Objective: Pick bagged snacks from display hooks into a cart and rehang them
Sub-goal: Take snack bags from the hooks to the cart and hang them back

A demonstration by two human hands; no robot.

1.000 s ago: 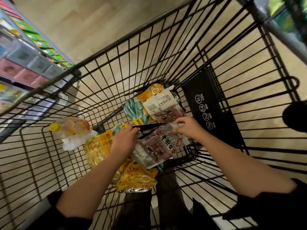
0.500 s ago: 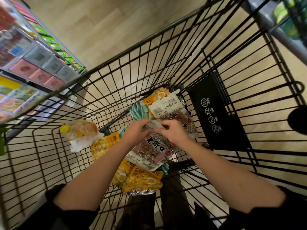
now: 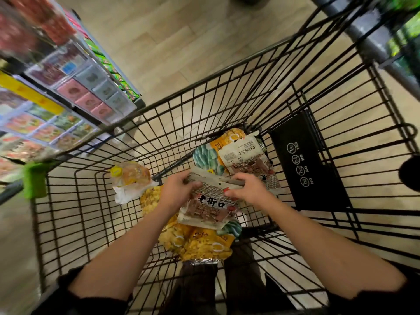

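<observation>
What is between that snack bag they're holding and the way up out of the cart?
Nothing visible. Both the left hand and right hand already grip the top edge of the snack bag, which lies on top of the other bags. The cart is open above.

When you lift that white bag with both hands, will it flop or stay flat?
Probably floppy: the white snack bag hangs below the top edge both hands pinch. Likely light, held by fingertips only. Its glossy film may be slippery.

Wood-plank floor [image 3: 172, 48] beneath. Shelving unit [image 3: 75, 87] at left: boxed goods in rows, yellow price strip [image 3: 29, 93]. Green clip [image 3: 35, 180] on wire rim. Grey rail [image 3: 372, 44] upper right.
</observation>
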